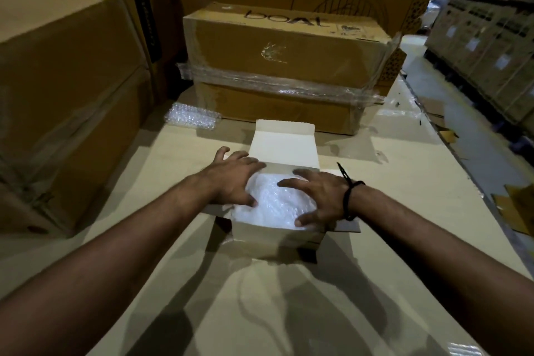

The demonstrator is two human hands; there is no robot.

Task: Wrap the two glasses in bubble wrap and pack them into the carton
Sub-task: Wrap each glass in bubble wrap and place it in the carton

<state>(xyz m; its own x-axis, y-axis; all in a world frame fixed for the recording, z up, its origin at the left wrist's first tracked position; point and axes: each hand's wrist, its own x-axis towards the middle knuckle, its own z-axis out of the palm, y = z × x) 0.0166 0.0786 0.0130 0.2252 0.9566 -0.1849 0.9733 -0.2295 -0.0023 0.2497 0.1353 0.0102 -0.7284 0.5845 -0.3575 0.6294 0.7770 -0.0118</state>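
The bubble-wrapped bundle (274,205) is sitting inside the small white carton (277,235), filling it almost to the rim, though no glass is showing through the wrap. Both hands are pressing on it with fingers spread flat, gripping nothing: the left hand (234,179) at the left edge, the right hand (315,196) opposite. It looks like packing is wrapping up, so the next move is calling for hands off and the upright lid flap (284,143) folding down. A spare bubble wrap piece (192,117) is lying by the taped boAt box (286,66).

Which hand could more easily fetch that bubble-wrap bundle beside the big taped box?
Probably the left grip: the bubble-wrap bundle lies on its side of the carton, while the right grip would have to cross over.
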